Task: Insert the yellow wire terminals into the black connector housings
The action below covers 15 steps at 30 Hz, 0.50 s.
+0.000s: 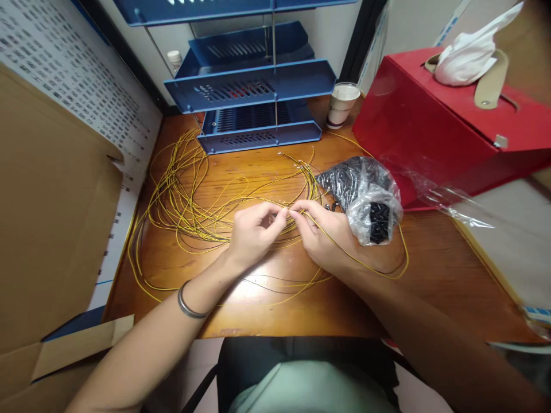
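My left hand (257, 230) and my right hand (322, 232) meet fingertip to fingertip above the table, both in a pinch. A thin yellow wire (333, 240) runs from my right fingertips over the back of that hand and loops round by the wrist. Whatever my left fingertips hold is too small to make out. Beneath and to the left lies a loose coil of yellow and dark wires (172, 201). Several wire ends with small metal tips (303, 166) lie just beyond my hands. Beside my right hand sits a clear plastic bag of small black parts (379, 221).
Blue stacked trays (258, 137) stand at the back, with a paper cup (343, 106) to their right. A red tissue box (422, 126) takes up the right rear. Cardboard (55, 201) rises along the left side. The wooden table's front edge (293, 334) is close to my body.
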### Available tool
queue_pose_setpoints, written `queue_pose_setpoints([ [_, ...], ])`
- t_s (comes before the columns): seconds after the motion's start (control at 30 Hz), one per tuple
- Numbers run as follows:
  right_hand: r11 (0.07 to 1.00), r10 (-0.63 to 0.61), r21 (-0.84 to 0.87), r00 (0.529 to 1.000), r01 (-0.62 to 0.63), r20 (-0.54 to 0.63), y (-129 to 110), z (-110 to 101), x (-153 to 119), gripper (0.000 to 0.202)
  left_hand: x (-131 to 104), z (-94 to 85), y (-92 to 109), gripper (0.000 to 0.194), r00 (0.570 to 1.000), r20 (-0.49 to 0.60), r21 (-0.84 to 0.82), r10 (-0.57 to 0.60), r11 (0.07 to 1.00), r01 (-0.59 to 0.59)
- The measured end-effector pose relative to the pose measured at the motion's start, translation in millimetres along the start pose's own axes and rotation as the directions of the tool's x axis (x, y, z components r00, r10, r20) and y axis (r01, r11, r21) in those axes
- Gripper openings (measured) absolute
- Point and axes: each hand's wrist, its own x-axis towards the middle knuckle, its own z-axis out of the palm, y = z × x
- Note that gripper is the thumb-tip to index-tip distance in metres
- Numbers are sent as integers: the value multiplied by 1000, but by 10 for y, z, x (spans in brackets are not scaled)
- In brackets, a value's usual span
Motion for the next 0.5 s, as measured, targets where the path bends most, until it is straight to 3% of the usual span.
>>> queue_pose_setpoints([
  [0.23,988,-46,-154,993,29,-109,51,-6,7,18,19,-29,-41,20,999,-51,118,-5,993,11],
  [0.5,998,35,-51,992,-42,-123,50,-16,13,18,13,-29,-77,10,999,7,103,37,994,-38],
])
